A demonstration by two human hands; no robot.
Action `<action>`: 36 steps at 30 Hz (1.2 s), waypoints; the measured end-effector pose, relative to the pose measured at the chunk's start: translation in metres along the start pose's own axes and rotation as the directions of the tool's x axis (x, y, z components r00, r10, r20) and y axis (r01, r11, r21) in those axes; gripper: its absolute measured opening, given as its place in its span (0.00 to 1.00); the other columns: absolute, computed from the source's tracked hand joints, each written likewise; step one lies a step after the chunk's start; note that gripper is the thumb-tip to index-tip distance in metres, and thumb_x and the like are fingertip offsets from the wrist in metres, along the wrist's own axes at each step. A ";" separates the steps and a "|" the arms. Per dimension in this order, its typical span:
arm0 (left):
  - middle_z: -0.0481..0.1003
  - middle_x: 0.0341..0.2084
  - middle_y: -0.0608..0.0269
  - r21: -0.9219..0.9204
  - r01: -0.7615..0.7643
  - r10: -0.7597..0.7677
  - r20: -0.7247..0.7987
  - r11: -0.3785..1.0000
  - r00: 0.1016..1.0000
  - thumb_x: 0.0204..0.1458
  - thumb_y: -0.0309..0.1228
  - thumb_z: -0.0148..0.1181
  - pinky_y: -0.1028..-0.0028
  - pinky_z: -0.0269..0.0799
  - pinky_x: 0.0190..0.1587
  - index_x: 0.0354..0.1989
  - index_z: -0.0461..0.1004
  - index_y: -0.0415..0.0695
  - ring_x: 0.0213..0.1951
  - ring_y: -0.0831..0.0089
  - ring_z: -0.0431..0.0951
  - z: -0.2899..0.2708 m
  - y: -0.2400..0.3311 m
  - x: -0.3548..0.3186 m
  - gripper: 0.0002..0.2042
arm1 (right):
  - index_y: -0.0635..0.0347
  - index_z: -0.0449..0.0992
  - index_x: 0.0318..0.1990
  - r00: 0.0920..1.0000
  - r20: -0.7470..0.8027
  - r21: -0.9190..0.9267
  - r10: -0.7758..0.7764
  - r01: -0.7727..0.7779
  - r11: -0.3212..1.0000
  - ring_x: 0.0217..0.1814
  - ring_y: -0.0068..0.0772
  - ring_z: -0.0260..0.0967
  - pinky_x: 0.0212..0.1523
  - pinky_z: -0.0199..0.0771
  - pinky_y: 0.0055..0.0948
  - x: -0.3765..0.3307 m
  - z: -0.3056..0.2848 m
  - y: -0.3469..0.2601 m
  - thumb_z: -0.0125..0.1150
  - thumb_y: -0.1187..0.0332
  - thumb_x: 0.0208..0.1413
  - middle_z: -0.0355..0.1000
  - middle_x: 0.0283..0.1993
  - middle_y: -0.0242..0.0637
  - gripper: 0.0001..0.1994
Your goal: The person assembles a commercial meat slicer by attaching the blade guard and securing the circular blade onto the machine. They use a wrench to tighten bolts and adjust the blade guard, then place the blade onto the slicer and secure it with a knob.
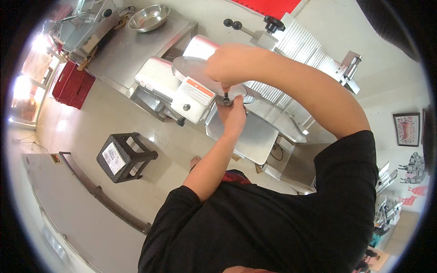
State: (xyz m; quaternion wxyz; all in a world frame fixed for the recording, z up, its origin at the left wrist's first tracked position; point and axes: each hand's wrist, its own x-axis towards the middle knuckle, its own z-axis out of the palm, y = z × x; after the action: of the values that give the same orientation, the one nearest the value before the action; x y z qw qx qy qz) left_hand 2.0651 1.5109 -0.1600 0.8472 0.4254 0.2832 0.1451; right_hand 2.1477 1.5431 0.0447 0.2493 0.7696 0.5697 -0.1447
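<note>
Pinching a small metal part (pixel 226 99) at the lower edge of the round blade (pixel 190 68), left hand (pixel 233 117); right hand (pixel 227 66) curled above, grip unclear

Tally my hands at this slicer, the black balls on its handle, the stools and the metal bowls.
Hands at the slicer (left hand, right hand): 2
Black balls: 2
Stool: 1
Metal bowl: 1
Total: 6
</note>
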 end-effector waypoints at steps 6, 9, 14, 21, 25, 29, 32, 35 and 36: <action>0.72 0.32 0.59 -0.025 -0.075 0.075 0.033 0.997 0.997 0.55 0.26 0.60 0.75 0.67 0.22 0.53 0.61 0.38 0.22 0.77 0.71 0.000 0.001 -0.002 0.20 | 0.58 0.85 0.32 0.999 -0.045 0.035 -0.007 0.008 0.999 0.35 0.49 0.80 0.36 0.79 0.45 -0.014 0.024 0.006 0.70 0.57 0.49 0.80 0.29 0.45 0.13; 0.73 0.37 0.55 -0.014 -0.065 0.066 0.086 0.998 0.994 0.55 0.22 0.58 0.75 0.68 0.26 0.57 0.56 0.36 0.27 0.77 0.73 -0.002 -0.001 0.003 0.23 | 0.57 0.85 0.32 0.995 -0.070 0.192 0.073 -0.058 0.980 0.35 0.51 0.78 0.36 0.78 0.45 -0.034 0.050 0.015 0.66 0.53 0.53 0.79 0.29 0.45 0.15; 0.73 0.38 0.56 0.122 -0.128 0.115 0.111 0.984 0.987 0.55 0.21 0.58 0.76 0.69 0.27 0.57 0.56 0.35 0.28 0.76 0.74 -0.012 -0.035 0.022 0.23 | 0.56 0.84 0.33 0.962 -0.072 0.423 0.264 -0.210 0.881 0.34 0.51 0.77 0.36 0.76 0.47 -0.056 0.094 0.009 0.62 0.50 0.57 0.77 0.28 0.46 0.17; 0.74 0.34 0.58 0.007 -0.050 0.049 0.084 0.999 0.995 0.55 0.23 0.58 0.74 0.69 0.25 0.54 0.56 0.36 0.27 0.76 0.73 0.001 0.003 0.000 0.21 | 0.57 0.84 0.31 0.968 -0.139 0.308 0.209 -0.158 0.938 0.32 0.50 0.77 0.34 0.77 0.46 -0.059 0.066 0.017 0.65 0.52 0.55 0.77 0.27 0.46 0.16; 0.73 0.32 0.59 0.069 0.075 -0.080 0.075 0.995 0.994 0.55 0.24 0.58 0.74 0.69 0.24 0.53 0.56 0.37 0.25 0.76 0.72 -0.005 0.008 -0.001 0.21 | 0.57 0.85 0.32 0.994 -0.081 0.035 0.077 -0.074 0.997 0.32 0.48 0.79 0.33 0.79 0.44 -0.030 0.029 0.017 0.69 0.56 0.50 0.78 0.27 0.44 0.13; 0.72 0.30 0.60 0.033 0.009 -0.011 0.051 0.999 0.999 0.56 0.25 0.59 0.73 0.68 0.22 0.52 0.57 0.39 0.22 0.76 0.72 0.000 0.015 -0.006 0.20 | 0.56 0.86 0.33 0.999 0.007 -0.019 0.031 -0.031 0.999 0.34 0.47 0.80 0.34 0.80 0.43 0.000 0.012 0.000 0.71 0.58 0.48 0.80 0.29 0.42 0.12; 0.72 0.31 0.61 0.028 -0.092 0.090 0.060 0.995 0.994 0.56 0.25 0.59 0.73 0.68 0.22 0.52 0.58 0.39 0.22 0.76 0.71 0.001 0.004 -0.001 0.19 | 0.56 0.86 0.32 0.999 0.014 -0.036 0.034 -0.033 0.999 0.35 0.47 0.80 0.35 0.80 0.43 0.007 0.018 -0.009 0.72 0.58 0.47 0.80 0.29 0.42 0.12; 0.73 0.32 0.62 0.045 -0.037 0.033 0.076 0.998 0.997 0.58 0.26 0.58 0.74 0.68 0.23 0.51 0.60 0.38 0.23 0.77 0.71 -0.002 0.007 -0.001 0.17 | 0.56 0.86 0.30 0.996 -0.012 0.063 0.087 -0.086 0.994 0.34 0.48 0.80 0.33 0.79 0.44 -0.006 0.033 0.002 0.70 0.55 0.49 0.79 0.28 0.42 0.13; 0.73 0.31 0.62 0.034 -0.041 0.039 0.073 0.999 0.997 0.58 0.26 0.58 0.74 0.68 0.23 0.51 0.60 0.38 0.23 0.77 0.71 -0.002 0.006 0.000 0.16 | 0.56 0.85 0.30 0.995 -0.017 0.078 0.094 -0.093 0.993 0.33 0.48 0.79 0.33 0.79 0.44 -0.015 0.033 0.003 0.69 0.54 0.50 0.79 0.27 0.42 0.14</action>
State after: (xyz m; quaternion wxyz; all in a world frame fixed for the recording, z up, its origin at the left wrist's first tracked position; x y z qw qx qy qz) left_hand 2.0632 1.5159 -0.1562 0.8462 0.4509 0.2464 0.1415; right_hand 2.1481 1.5121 0.0254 0.2201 0.8060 0.5296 -0.1466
